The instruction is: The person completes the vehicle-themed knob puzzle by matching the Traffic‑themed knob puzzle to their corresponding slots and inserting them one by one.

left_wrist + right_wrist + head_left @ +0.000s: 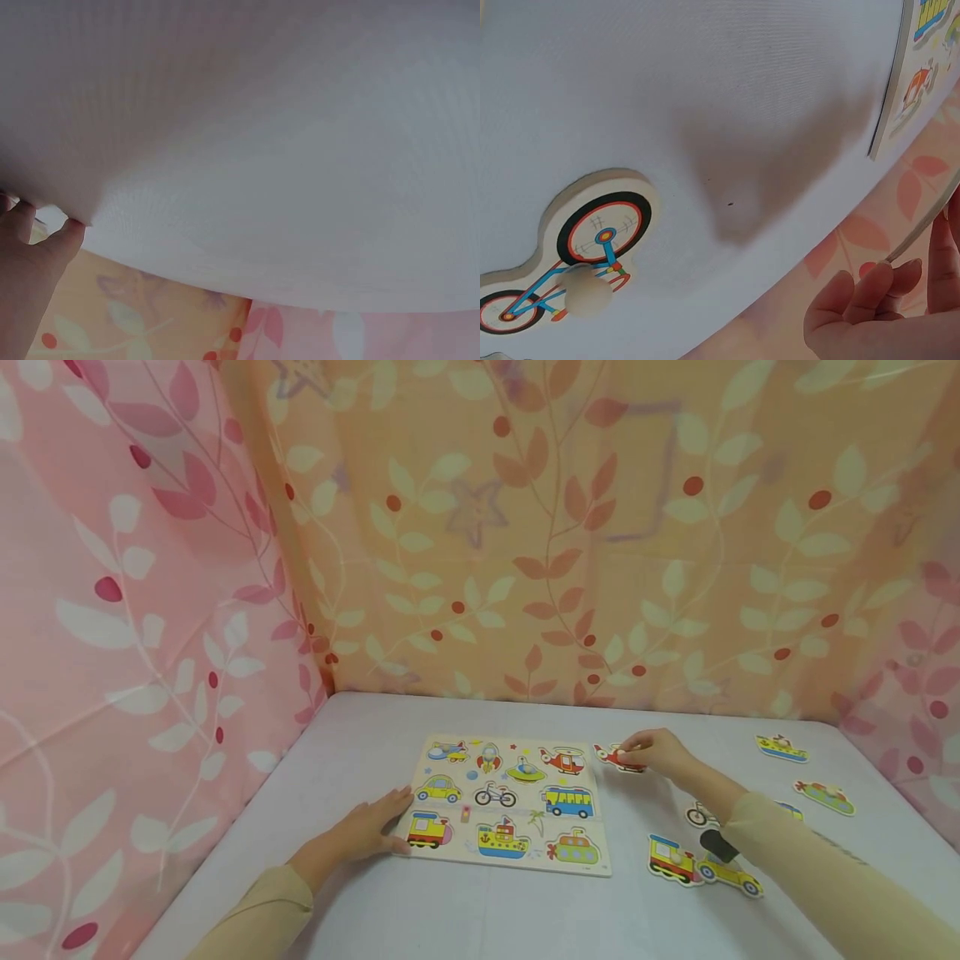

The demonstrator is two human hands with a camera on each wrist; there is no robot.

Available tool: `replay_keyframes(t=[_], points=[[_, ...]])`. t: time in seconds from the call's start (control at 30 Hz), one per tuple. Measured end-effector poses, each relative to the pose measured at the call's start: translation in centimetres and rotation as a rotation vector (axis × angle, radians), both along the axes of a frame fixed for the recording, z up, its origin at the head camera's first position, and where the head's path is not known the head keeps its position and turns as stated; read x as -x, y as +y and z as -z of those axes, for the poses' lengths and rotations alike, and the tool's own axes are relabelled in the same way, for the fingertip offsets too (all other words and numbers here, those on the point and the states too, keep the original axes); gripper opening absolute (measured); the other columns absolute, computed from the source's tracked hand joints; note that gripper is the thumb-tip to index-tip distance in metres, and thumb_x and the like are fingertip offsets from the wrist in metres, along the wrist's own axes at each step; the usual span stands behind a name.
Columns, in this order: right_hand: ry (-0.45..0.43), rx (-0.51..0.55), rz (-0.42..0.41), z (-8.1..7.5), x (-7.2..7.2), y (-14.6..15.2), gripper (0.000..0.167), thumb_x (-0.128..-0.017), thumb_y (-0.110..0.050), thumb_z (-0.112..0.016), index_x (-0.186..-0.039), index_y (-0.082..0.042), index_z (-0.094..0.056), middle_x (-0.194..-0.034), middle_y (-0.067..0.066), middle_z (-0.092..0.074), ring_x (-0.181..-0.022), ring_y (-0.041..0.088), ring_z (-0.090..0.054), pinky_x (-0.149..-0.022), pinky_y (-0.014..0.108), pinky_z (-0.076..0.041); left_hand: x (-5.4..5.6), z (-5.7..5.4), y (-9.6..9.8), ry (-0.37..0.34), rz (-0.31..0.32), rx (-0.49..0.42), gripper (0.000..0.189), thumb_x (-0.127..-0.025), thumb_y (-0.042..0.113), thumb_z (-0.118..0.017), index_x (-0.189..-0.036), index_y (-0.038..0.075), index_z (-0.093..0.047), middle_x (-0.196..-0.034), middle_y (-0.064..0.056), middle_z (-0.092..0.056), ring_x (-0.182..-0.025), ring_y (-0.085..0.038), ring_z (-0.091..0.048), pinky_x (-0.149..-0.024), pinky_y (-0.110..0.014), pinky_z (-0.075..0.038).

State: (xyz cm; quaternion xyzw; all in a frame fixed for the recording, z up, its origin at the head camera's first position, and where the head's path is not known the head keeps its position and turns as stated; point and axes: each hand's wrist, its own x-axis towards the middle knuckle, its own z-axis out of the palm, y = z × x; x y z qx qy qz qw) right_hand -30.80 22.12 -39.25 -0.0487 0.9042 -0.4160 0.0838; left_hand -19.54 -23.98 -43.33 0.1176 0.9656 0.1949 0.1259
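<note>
A pale puzzle board (603, 858) printed with vehicles lies on the table. My left hand (363, 828) rests at its left edge, thumb and fingers spread and touching the rim. Just off the board's upper right corner, my right hand (663, 755) pinches a red helicopter puzzle piece (607, 756), its right end covered by the fingers. That piece shows edge-on in the right wrist view, raised above the table. The printed helicopter (562, 762) on the board is right beside it. Round knobs show on the plane (442, 752), rocket and saucer in the board's top part.
Right of the board lie a train piece (670, 860), a yellow car piece (738, 877) overlapping it, and a bicycle piece (604, 236) partly behind the right forearm. Farther right are a ship piece (782, 747) and a submarine piece (825, 797). Patterned curtains (480, 568) enclose the table.
</note>
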Motion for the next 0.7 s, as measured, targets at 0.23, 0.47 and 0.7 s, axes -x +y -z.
replay_keyframes(t=[0.23,0.47,0.7], points=[[0.001,-0.005,-0.01,0.2,0.3,-1.2,0.025,-0.087,-0.02,-0.074,-0.1,0.002,-0.07,-0.098,0.012,-0.064,-0.09,0.025,-0.052,-0.073,0.032,-0.043,-0.2,-0.2,0.0,-0.001,-0.001,-0.006,0.088,-0.081,0.04,-0.077,-0.15,0.006,-0.035,-0.158,-0.01,-0.026,-0.146,-0.032,-0.018,-0.114,-0.06,-0.013],[0.015,-0.013,-0.036,0.5,0.7,-2.2,0.024,-0.088,-0.019,-0.073,-0.1,0.002,-0.07,-0.094,0.01,-0.064,-0.088,0.025,-0.052,-0.071,0.031,-0.043,0.1,0.2,-0.2,0.021,0.01,-0.003,0.089,-0.08,0.043,-0.076,-0.15,0.006,-0.036,-0.158,-0.009,-0.027,-0.145,-0.032,-0.02,-0.114,-0.06,-0.013],[-0.002,-0.007,-0.025,1.0,1.0,-3.2,0.024,-0.088,-0.02,-0.073,-0.1,0.001,-0.07,-0.095,0.011,-0.064,-0.088,0.025,-0.052,-0.072,0.03,-0.045,0.3,0.5,-0.3,0.025,0.008,0.004,0.09,-0.079,0.044,-0.077,-0.15,0.007,-0.036,-0.158,-0.008,-0.027,-0.146,-0.032,-0.02,-0.114,-0.059,-0.013]])
